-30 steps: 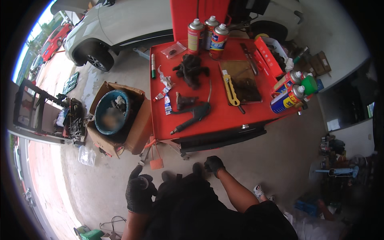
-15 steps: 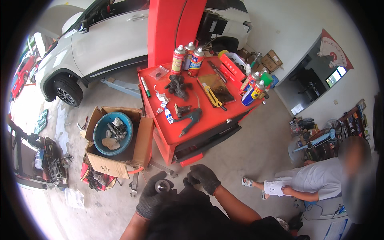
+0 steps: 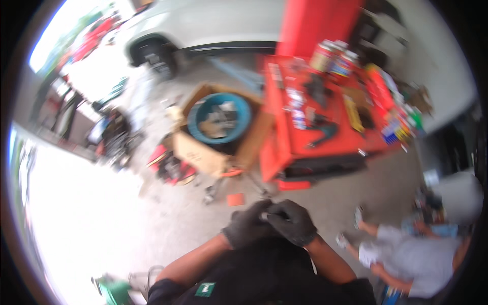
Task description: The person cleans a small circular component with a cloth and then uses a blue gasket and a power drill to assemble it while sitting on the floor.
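Both my hands wear dark grey gloves and meet in front of my chest, close to the lower middle of the picture. My left hand [image 3: 250, 223] is closed around a small round metal part [image 3: 264, 216], of which only a pale glint shows between the gloves. Curled fingers of my right hand [image 3: 292, 221] press against the same part from the right. The rest of it is hidden by the gloves, and the picture is smeared by motion.
Ahead right stands a red tool cart [image 3: 325, 142] with spray cans [image 3: 325, 58] and a yellow-handled tool [image 3: 352, 114]. A blue basin [image 3: 195, 124] of parts sits in a cardboard box [image 3: 198, 157]. A person [image 3: 417, 254] is at right; a white car [image 3: 223, 23] stands behind.
My hands, apart before, have come together at the metal part my left hand was holding. The view has swung left, so cart and box appear farther right.
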Available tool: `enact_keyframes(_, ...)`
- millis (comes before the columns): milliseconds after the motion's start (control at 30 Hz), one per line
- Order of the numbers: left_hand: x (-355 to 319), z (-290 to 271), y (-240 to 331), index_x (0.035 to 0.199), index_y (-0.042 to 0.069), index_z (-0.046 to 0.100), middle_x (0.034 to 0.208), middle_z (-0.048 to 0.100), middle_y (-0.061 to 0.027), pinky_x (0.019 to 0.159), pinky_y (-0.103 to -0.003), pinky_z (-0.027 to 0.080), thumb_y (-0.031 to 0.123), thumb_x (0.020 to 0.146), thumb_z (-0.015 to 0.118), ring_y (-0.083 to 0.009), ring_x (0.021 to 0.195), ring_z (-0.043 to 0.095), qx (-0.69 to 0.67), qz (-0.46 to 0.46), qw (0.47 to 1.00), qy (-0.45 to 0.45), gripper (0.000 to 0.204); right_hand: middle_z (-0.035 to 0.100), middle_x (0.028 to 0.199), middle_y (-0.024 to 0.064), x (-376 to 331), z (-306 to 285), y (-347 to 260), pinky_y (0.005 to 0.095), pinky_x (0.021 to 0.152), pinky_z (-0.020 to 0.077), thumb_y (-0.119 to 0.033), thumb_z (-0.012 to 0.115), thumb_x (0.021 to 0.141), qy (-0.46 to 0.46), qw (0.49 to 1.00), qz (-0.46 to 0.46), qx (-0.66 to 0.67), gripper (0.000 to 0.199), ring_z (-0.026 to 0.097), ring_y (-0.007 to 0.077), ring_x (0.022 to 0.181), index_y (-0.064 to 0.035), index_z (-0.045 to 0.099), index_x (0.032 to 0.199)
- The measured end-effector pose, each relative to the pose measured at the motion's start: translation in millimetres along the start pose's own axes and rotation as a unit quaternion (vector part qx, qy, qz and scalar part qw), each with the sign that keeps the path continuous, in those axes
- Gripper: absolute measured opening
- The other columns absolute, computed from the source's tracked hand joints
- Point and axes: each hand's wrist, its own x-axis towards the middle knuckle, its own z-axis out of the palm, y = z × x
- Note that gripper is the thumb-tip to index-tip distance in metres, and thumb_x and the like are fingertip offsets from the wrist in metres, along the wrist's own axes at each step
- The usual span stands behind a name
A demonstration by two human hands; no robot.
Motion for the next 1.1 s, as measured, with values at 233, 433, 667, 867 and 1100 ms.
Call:
enact_keyframes(233, -26, 29, -18, 0.135, 0.005, 0.053, 0.127, 0.06, -0.0209, 0.103, -0.046, 0.046, 0.021, 0.084, 0.073, -0.0382, 0.121, 0.055, 0.044, -0.043, 0.988, 0.139, 0.058, 0.066, 0.086, 0.0052, 5, 8, 18, 0.0277, 0.07, 0.0516, -0.008, 0.077, 0.082, -0.141, 0.989, -0.002, 0.041, 0.013, 0.063, 0.0117, 0.076, -0.0041, 0.069, 0.092)
enact_keyframes(433, -58, 18, -23, 0.138, 0.001, 0.047, 0.118, 0.065, -0.0197, 0.093, -0.038, 0.052, 0.017, 0.085, 0.07, -0.0303, 0.111, 0.065, 0.072, -0.04, 0.98, 0.179, 0.059, 0.066, 0.085, 0.0084, 26, 29, -1, 0.0305, 0.07, 0.0525, -0.005, 0.077, 0.079, -0.237, 0.962, -0.128, 0.03, 0.014, 0.066, 0.0191, 0.077, -0.0044, 0.071, 0.092)
enact_keyframes(667, -65, -10, -54, 0.121, 0.003, 0.056, 0.104, 0.068, -0.0074, 0.081, -0.029, 0.055, 0.009, 0.086, 0.074, -0.0144, 0.093, 0.066, -0.02, 0.0, 0.986, 0.167, 0.04, 0.066, 0.103, 0.0091, 15, 32, -10, 0.0393, 0.086, 0.0525, -0.023, 0.069, 0.09, -0.169, 0.983, -0.063, -0.024, 0.021, 0.066, 0.0293, 0.097, -0.0105, 0.067, 0.106)
enact_keyframes(867, -8, -6, -64, 0.117, 0.002, 0.054, 0.082, 0.061, -0.0077, 0.048, -0.032, 0.054, -0.005, 0.081, 0.066, -0.0174, 0.067, 0.064, -0.096, -0.03, 0.995, 0.03, 0.039, 0.066, 0.104, 0.0103, -53, -50, 18, 0.0397, 0.086, 0.0532, -0.021, 0.069, 0.089, 0.033, 0.992, 0.043, -0.116, 0.022, 0.066, 0.0292, 0.097, -0.0096, 0.067, 0.108)
enact_keyframes(1100, 77, 57, 36, 0.117, 0.001, 0.053, 0.09, 0.064, -0.0115, 0.054, -0.032, 0.056, 0.0, 0.08, 0.071, -0.0202, 0.065, 0.066, -0.137, -0.072, 0.985, -0.074, 0.041, 0.067, 0.092, 0.005, -97, -200, 54, 0.0297, 0.072, 0.0531, -0.009, 0.068, 0.091, 0.272, 0.952, 0.102, 0.095, 0.015, 0.065, 0.0141, 0.082, -0.0039, 0.067, 0.105)
